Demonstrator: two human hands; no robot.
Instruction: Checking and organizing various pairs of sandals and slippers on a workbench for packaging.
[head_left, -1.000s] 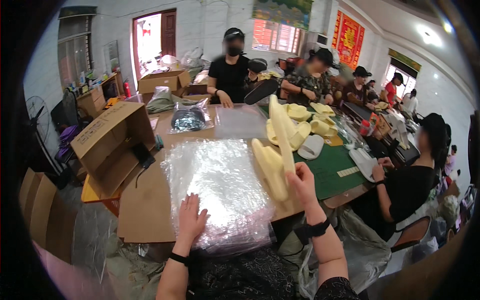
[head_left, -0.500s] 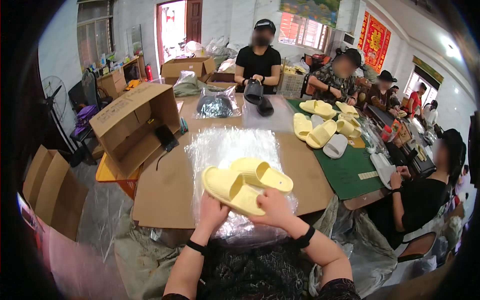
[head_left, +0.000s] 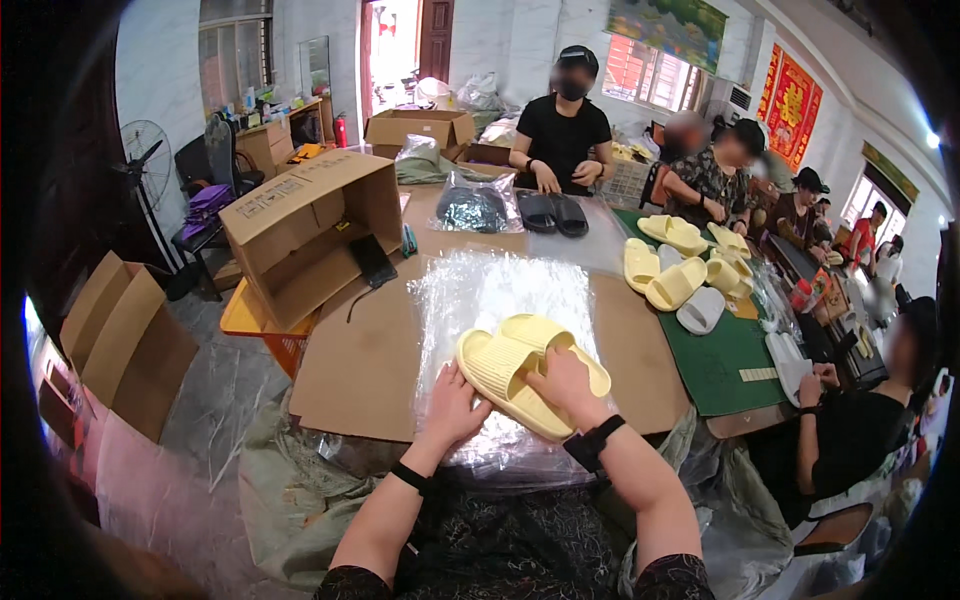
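Note:
A pair of pale yellow slippers [head_left: 497, 369] lies side by side over a stack of clear plastic bags [head_left: 440, 290], toes pointing away to the left. My right hand [head_left: 568, 388] grips them from above, its fingers down at the inner edges between the two footbeds. On the bags just left of the nearer slipper rests my left hand [head_left: 453, 408]. Its fingers are spread and hold nothing. The fingertips of the right hand are partly hidden by the slippers.
An open cardboard box [head_left: 310, 235] on its side holds a phone [head_left: 373, 262]. More yellow slippers [head_left: 676, 284] lie on a green mat [head_left: 715, 375] at right. Across the table, a co-worker stands behind dark slippers [head_left: 553, 213]. Another person [head_left: 850, 420] sits at right.
My left hand has let go of the slippers and come down onto the bags. The slippers are lower, in my right hand alone. The co-worker opposite has set the dark slippers on the table.

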